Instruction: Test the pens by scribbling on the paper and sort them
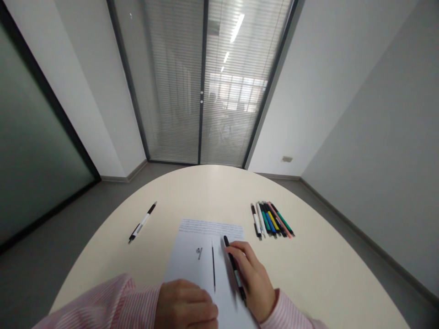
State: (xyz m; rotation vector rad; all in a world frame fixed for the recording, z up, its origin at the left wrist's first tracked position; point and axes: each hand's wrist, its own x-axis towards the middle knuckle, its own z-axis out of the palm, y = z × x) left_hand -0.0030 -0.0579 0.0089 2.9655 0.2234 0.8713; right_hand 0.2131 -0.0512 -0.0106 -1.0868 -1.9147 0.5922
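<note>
My right hand (252, 278) is closed on a black pen (235, 270) with a light band near its lower end, held tilted over the right side of a white paper sheet (185, 265). Curled at the sheet's near edge is my left hand (187, 305); whatever its fingers may hold is hidden. Between the hands and a little farther off, a thin dark ink refill (213, 269) lies lengthwise on the paper. To its left are small silvery pen parts (199, 252), too small to make out fully. Lines of writing run across the paper's far end.
A black-and-white pen (142, 222) lies alone at the left of the round cream table (212, 192). On the right, several pens (272, 220) in different colours lie side by side. Beyond the table stands a glass partition (202, 82) with blinds.
</note>
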